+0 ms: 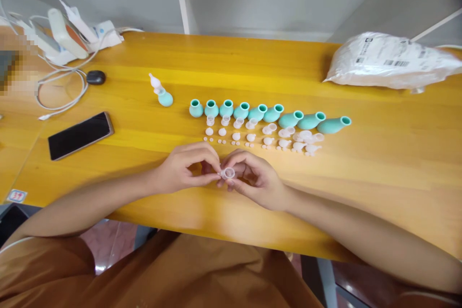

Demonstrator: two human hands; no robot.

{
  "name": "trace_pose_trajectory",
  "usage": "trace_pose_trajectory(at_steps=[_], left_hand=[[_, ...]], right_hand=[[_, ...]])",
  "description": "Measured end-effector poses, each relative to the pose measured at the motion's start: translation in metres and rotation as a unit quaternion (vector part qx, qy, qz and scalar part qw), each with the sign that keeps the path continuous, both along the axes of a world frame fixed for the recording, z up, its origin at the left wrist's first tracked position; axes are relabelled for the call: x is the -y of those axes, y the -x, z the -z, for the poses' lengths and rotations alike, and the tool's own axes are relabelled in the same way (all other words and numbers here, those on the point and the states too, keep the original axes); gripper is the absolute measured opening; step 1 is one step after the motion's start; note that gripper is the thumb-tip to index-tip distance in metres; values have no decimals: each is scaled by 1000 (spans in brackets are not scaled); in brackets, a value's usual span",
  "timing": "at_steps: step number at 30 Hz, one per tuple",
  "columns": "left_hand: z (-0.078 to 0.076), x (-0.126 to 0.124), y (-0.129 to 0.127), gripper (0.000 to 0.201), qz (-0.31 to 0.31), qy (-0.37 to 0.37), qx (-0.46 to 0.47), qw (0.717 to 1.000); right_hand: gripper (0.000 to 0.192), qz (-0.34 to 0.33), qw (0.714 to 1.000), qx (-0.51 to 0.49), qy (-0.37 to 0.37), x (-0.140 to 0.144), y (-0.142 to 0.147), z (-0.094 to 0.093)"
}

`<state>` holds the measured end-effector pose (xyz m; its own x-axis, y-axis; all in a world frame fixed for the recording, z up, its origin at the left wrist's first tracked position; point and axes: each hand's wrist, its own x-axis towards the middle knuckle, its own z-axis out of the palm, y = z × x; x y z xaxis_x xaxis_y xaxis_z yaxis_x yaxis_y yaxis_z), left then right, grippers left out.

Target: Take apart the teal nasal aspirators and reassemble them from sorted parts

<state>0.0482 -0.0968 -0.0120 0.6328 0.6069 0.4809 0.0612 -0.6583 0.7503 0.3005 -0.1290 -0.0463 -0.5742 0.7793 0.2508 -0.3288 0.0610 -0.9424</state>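
My left hand (187, 166) and my right hand (254, 178) meet just above the near part of the wooden table (361, 163), both pinching a small clear plastic cap (228, 173) between their fingertips. Beyond them lies a row of several teal rubber bulbs (267, 114), open mouths facing up or to the right. Rows of small clear and white plastic pieces (267, 137) sit between the bulbs and my hands. One assembled teal bulb with a white tip (161, 92) lies apart to the left.
A black phone (80, 134) lies at the left. White cables, a charger and a small dark object (96, 77) crowd the back left corner. A white plastic bag (391, 60) rests at the back right. A grey wall stands behind the table.
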Motion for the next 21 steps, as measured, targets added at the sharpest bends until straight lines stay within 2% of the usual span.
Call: trace_pose_trajectory(at_steps=[8,21], left_hand=[[3,0,2,12,-11,15,2,1000],[0,-1,2,4,-8,15,-14,1000]], right_hand=[[17,3,1000,6,5,-1,-1,0],[19,0,999,22,27,-2,-3,1]])
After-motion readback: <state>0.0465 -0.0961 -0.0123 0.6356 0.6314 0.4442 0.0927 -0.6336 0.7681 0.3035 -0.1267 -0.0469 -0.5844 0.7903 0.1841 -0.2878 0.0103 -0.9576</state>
